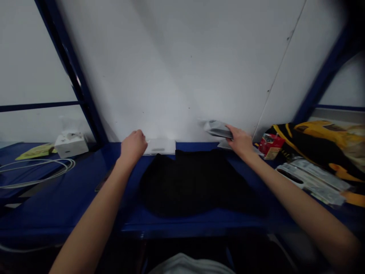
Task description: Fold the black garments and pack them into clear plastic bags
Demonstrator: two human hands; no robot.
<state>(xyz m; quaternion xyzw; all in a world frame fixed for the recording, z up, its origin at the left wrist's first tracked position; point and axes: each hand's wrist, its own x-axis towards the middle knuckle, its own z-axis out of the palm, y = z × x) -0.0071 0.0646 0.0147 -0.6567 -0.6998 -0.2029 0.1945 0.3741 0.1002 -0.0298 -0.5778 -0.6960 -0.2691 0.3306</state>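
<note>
A black cloth [191,182] lies spread on the blue worktop [71,194] in front of me. My left hand [133,146] is curled closed at the cloth's far left, against the end of a flat white packet [159,146] by the wall. My right hand [241,140] reaches to the far right of the cloth and grips a grey plastic packet [216,128], lifted slightly off the surface. The view is blurred.
A white tissue box [70,144], a yellow-green sheet [35,151] and a loop of white cable [37,169] sit at the left. At the right lie a small red packet [270,145], clear flat packets [310,180] and a black-and-yellow item [325,146]. A white wall stands behind.
</note>
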